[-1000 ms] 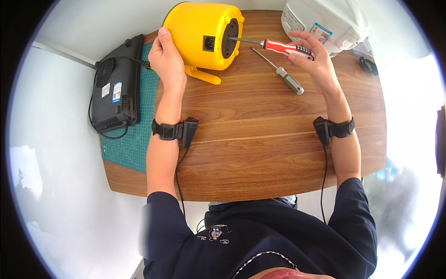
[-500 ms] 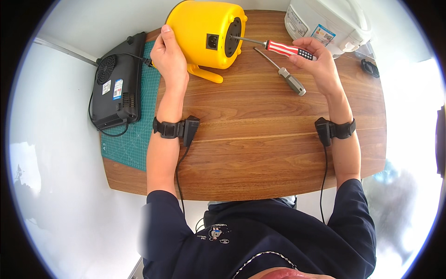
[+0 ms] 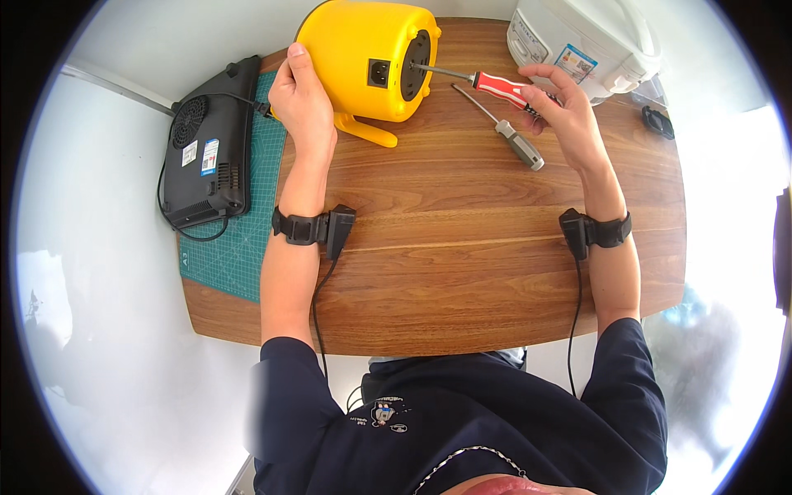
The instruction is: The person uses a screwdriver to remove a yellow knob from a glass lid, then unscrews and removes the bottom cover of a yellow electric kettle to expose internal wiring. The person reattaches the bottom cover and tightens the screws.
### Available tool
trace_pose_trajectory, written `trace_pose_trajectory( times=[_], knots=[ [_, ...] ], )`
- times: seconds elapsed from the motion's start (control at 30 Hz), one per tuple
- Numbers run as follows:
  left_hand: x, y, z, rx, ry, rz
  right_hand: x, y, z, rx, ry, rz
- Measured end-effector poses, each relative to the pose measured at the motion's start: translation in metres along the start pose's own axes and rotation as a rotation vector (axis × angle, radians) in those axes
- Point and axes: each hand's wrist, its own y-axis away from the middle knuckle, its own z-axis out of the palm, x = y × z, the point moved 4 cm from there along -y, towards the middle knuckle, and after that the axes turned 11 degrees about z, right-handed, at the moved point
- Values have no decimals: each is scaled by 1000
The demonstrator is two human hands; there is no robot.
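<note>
A yellow kettle-like appliance with a handle lies on its side, its black round base plate facing right. A black power socket is set in its side wall. My left hand grips the appliance's left end, thumb up; some of its fingers are hidden. My right hand is closed round the red-and-white handle of a screwdriver. The screwdriver's shaft runs left, with its tip at the base plate. A second screwdriver, with a grey handle, lies on the table just below.
On the left, a black flat appliance with a fan grille and cord rests on a green cutting mat. A white lidded appliance stands at the back right, with a small black object beside it. The wooden table ends in a curved near edge.
The red-and-white screwdriver handle has turned about its own axis, and my right fingers have shifted on it. My left hand and the yellow appliance stay nearly still.
</note>
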Motion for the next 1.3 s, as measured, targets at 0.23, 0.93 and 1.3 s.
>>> trace_pose_trajectory(
  times=[0.23,0.93,1.3],
  knots=[
    [2,2,4,10,0,-8,7,-5,-4,82,65,-176],
    [0,1,3,2,-6,-7,0,3,-4,-27,14,-26],
    [1,1,2,-1,-9,-9,7,-2,-5,-71,47,-24]
  ],
)
